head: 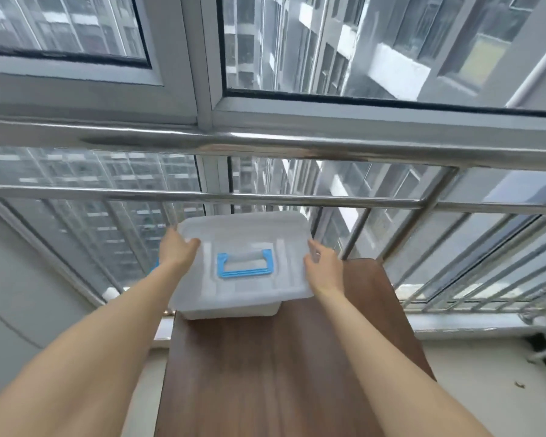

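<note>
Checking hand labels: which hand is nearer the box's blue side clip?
Left. The left hand grips the lid beside the clip; the right hand holds the opposite edge.

**Inspector A:** Any lettering, label, brand or number on the storage box (249, 231) at 12 o'clock?

**Inspector B:** None legible. The lid and the blue handle (245, 273) are motion-blurred, and no mark can be made out.

**Inspector A:** And the worktop (265, 373) at 6 o'clock, the railing (265, 143), or the buildings (375, 42) behind the glass at 1 o'clock?

**Inspector B:** No readable text, number or sign on any of them.
</note>
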A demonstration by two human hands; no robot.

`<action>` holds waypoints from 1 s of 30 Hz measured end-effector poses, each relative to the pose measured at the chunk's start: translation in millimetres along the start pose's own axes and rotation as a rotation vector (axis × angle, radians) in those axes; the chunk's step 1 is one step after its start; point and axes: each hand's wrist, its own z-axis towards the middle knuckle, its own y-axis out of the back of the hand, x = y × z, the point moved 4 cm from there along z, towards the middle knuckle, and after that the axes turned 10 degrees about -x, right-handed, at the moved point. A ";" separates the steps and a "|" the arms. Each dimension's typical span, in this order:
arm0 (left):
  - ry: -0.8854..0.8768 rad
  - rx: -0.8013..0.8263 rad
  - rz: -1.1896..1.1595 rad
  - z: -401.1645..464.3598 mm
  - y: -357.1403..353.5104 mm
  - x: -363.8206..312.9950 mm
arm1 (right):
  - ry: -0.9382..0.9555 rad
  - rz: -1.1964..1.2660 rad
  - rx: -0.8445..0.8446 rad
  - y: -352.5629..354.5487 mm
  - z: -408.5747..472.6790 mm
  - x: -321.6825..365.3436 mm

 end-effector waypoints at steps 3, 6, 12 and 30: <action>0.044 0.059 0.037 15.0 -4.0 15.3 | -0.016 -0.052 0.014 -27.9 1.9 3.1; 0.036 0.158 0.076 31.9 -12.5 28.5 | -0.085 -0.049 0.027 -48.0 1.3 -0.7; 0.034 0.184 0.114 53.6 -23.3 41.4 | -0.133 -0.134 0.085 -69.9 7.2 -5.9; 0.157 0.144 0.392 71.1 -35.1 61.2 | -0.395 -0.222 0.105 -74.6 21.6 -27.4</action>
